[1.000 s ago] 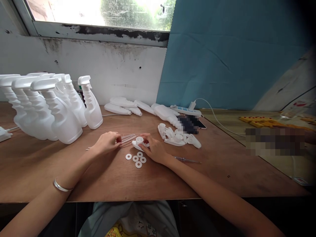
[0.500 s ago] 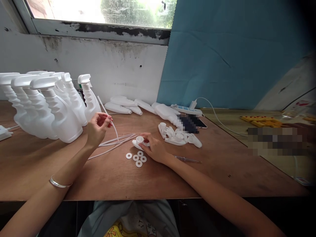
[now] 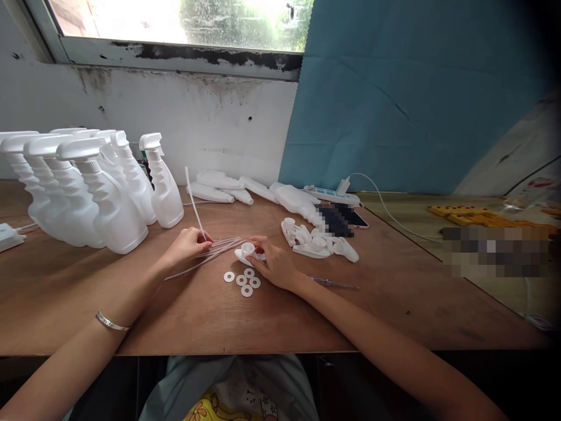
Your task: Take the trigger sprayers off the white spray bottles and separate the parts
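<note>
My left hand (image 3: 191,245) is closed on a thin white plastic tube (image 3: 193,196), which stands up and leans slightly left above the fingers. Beneath and beside that hand lie several more white tubes (image 3: 221,248) on the table. A white spray trigger head (image 3: 243,255) rests on the tabletop with its round collar facing up. Fingers of my right hand (image 3: 275,262) grip it from the right side. Just in front of it are several flat white washers (image 3: 241,280). Farther right sits a pile of white trigger heads (image 3: 311,241).
White spray bottles (image 3: 120,216) with heads on stand at the left. Bottles without heads (image 3: 289,197) lie along the wall. A screwdriver (image 3: 331,283), a phone (image 3: 355,216) and a power strip (image 3: 331,195) are on the right. Yellow parts (image 3: 464,216) lie on the neighbouring surface.
My left hand has come down and to the right with the tube, close to the loose tubes. My right hand stays in place on the trigger head.
</note>
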`<state>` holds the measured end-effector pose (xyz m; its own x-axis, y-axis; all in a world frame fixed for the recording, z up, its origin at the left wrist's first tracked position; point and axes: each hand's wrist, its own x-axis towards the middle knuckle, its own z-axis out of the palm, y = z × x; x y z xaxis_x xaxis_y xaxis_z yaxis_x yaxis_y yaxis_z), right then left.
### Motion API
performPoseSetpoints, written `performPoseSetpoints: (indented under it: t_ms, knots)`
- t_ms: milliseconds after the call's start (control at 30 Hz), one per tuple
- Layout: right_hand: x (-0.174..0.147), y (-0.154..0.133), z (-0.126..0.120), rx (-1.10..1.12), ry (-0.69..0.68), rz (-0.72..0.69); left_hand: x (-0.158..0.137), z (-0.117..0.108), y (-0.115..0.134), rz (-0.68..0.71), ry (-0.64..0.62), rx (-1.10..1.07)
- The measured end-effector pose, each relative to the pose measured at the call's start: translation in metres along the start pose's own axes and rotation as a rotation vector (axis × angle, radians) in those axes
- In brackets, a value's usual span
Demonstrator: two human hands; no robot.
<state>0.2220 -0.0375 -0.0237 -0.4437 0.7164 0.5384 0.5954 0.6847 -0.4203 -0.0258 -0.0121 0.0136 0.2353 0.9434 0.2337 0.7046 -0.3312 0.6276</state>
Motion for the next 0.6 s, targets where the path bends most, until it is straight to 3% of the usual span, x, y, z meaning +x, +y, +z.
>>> performPoseSetpoints:
  t_ms: [67,267,400,600]
  knots:
    - [0.000,-0.002,-0.001,0.009,-0.003,-0.004,-0.001,0.000,0.005,-0.011,0.029,-0.037]
    - [0.002,-0.007,-0.003,0.061,-0.020,-0.066,-0.013,0.015,0.039,0.066,0.128,-0.511]
    - [0.002,-0.007,0.000,0.093,-0.028,-0.119,-0.019,0.030,0.047,0.180,0.139,-0.455]
    - [0.002,-0.009,0.001,0.093,-0.042,-0.140,-0.017,0.040,0.040,0.231,0.149,-0.310]
